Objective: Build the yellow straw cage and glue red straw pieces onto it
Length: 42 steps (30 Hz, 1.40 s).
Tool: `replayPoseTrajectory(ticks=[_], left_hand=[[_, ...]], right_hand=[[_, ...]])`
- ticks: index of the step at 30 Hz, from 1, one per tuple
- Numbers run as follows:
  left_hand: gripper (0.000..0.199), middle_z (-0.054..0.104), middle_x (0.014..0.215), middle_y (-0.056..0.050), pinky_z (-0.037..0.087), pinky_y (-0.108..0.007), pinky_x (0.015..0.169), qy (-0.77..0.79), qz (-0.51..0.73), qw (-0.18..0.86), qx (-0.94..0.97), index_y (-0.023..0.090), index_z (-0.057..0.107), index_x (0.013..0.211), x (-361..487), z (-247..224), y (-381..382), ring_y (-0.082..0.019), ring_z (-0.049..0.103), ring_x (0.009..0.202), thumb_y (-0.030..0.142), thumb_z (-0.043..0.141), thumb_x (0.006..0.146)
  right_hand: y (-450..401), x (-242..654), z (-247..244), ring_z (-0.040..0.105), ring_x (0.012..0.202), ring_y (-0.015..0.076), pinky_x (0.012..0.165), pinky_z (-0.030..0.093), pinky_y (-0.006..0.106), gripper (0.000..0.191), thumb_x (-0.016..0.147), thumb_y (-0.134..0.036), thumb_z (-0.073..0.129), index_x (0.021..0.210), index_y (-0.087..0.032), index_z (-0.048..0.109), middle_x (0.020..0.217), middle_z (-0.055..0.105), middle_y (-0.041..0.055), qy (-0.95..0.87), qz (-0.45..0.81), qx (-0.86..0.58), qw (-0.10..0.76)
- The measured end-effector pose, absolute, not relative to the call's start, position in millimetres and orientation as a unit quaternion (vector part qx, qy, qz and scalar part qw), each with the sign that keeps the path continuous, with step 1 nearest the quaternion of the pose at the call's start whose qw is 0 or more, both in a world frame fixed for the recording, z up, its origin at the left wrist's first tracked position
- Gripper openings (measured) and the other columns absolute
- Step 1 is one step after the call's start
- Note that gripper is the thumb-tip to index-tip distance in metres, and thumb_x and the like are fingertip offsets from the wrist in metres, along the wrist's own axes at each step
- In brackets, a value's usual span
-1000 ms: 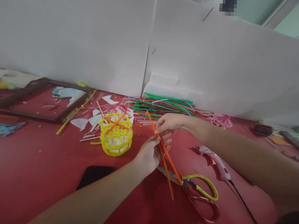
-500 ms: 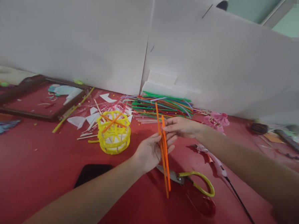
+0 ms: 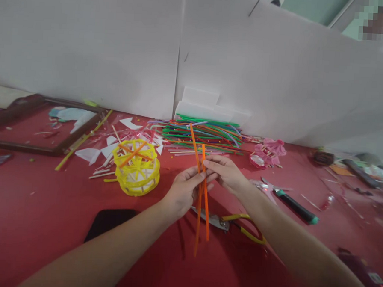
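Red tabletop (image 3: 39,221), slender orange strips (image 3: 207,221).

Both slim forearms (image 3: 112,244) are bare, ending in equally bare hands (image 3: 180,194) with slender fingers (image 3: 214,166).

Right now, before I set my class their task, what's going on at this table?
A person is holding two orange strips above the red table, with the left hand and the right hand meeting at the same spot. The strips come together at the fingers and spread apart at both ends. A yellow frame with orange pieces crossed on its top stands to the left, scissors lie below the hands, and a pile of coloured strips lies behind.
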State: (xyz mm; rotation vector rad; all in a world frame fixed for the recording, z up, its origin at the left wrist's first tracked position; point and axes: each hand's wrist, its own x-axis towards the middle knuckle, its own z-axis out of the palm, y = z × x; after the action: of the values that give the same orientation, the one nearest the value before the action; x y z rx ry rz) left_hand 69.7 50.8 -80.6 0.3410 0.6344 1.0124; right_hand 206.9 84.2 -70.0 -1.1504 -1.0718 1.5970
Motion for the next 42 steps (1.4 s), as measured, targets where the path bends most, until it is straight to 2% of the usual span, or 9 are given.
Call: replayPoseTrajectory(ticks=[8,12,15,19,24,32,37,39,42], left_hand=[[0.022,0.078,0.095,-0.011,0.057,-0.035,0.091,0.305,0.497,0.792,0.181,0.011,0.073,0.093,70.8,-83.9,53.2,-0.020,0.074,0.089,-0.002,0.058,0.083],[0.025,0.077,0.099,-0.012,0.057,-0.036,0.090,0.318,0.481,0.798,0.176,0.012,0.072,0.096,71.1,-82.1,52.3,-0.020,0.074,0.091,0.000,0.052,0.087],[0.024,0.076,0.103,-0.012,0.059,-0.034,0.086,0.318,0.470,0.804,0.180,0.013,0.071,0.098,70.8,-81.3,51.4,-0.020,0.074,0.093,0.002,0.051,0.089],[0.022,0.077,0.101,-0.011,0.061,-0.028,0.075,0.359,0.471,0.788,0.166,0.013,0.068,0.096,71.4,-83.3,52.0,-0.018,0.074,0.084,0.002,0.050,0.090],[0.017,0.077,0.090,-0.009,0.060,-0.026,0.063,0.405,0.468,0.771,0.152,0.012,0.064,0.085,74.0,-87.9,52.4,-0.015,0.073,0.072,0.001,0.052,0.089],[0.013,0.076,0.093,-0.011,0.059,-0.022,0.062,0.408,0.491,0.753,0.156,0.012,0.062,0.088,73.7,-90.8,54.4,-0.010,0.070,0.064,0.006,0.051,0.092],[0.005,0.074,0.086,-0.006,0.041,-0.013,0.039,0.409,0.532,0.717,0.188,0.012,0.061,0.086,70.4,-92.2,53.6,-0.003,0.052,0.044,0.014,0.058,0.090],[0.013,0.071,0.074,-0.001,0.032,-0.012,0.035,0.394,0.565,0.693,0.213,0.015,0.058,0.085,69.0,-92.1,51.6,-0.001,0.041,0.037,0.025,0.056,0.092],[0.025,0.061,0.057,0.005,0.028,-0.014,0.036,0.343,0.636,0.638,0.266,0.019,0.051,0.083,67.4,-90.1,46.4,-0.003,0.035,0.034,0.041,0.051,0.094]], right_hand=[[92.3,200.6,-75.5,0.051,0.048,0.0047,0.044,0.039,0.016,0.029,0.058,-0.034,0.085,0.068,-0.017,0.063,0.059,0.059,-0.0065,-0.450,0.605,-0.462,0.467],[91.1,203.0,-76.7,0.056,0.048,0.0090,0.043,0.040,0.019,0.030,0.058,-0.035,0.083,0.070,-0.017,0.062,0.059,0.063,-0.0031,-0.424,0.622,-0.467,0.464],[90.3,206.4,-80.0,0.057,0.050,0.0104,0.042,0.040,0.020,0.027,0.061,-0.036,0.079,0.070,-0.019,0.059,0.062,0.063,-0.0024,-0.402,0.604,-0.465,0.507],[90.2,208.5,-87.6,0.056,0.055,0.0102,0.044,0.041,0.020,0.021,0.067,-0.035,0.070,0.067,-0.021,0.055,0.065,0.061,-0.0035,-0.379,0.558,-0.450,0.585],[87.8,204.3,-93.8,0.048,0.046,0.0097,0.041,0.038,0.020,0.020,0.070,-0.033,0.067,0.066,-0.023,0.050,0.053,0.058,-0.0053,-0.360,0.534,-0.436,0.628],[79.8,196.6,-92.7,0.049,0.044,0.0086,0.044,0.038,0.019,0.020,0.071,-0.031,0.069,0.067,-0.022,0.051,0.047,0.056,-0.0057,-0.361,0.524,-0.415,0.650],[79.2,193.6,-99.7,0.048,0.042,0.0092,0.043,0.035,0.019,0.016,0.073,-0.028,0.068,0.068,-0.022,0.054,0.045,0.057,-0.0052,-0.363,0.536,-0.403,0.647],[79.1,192.6,-102.6,0.046,0.041,0.0090,0.042,0.033,0.019,0.015,0.073,-0.028,0.068,0.069,-0.022,0.055,0.046,0.056,-0.0056,-0.361,0.542,-0.401,0.644],[78.4,192.2,-105.3,0.046,0.041,0.0090,0.042,0.033,0.020,0.017,0.074,-0.028,0.068,0.069,-0.022,0.054,0.046,0.056,-0.0056,-0.364,0.541,-0.404,0.641]])
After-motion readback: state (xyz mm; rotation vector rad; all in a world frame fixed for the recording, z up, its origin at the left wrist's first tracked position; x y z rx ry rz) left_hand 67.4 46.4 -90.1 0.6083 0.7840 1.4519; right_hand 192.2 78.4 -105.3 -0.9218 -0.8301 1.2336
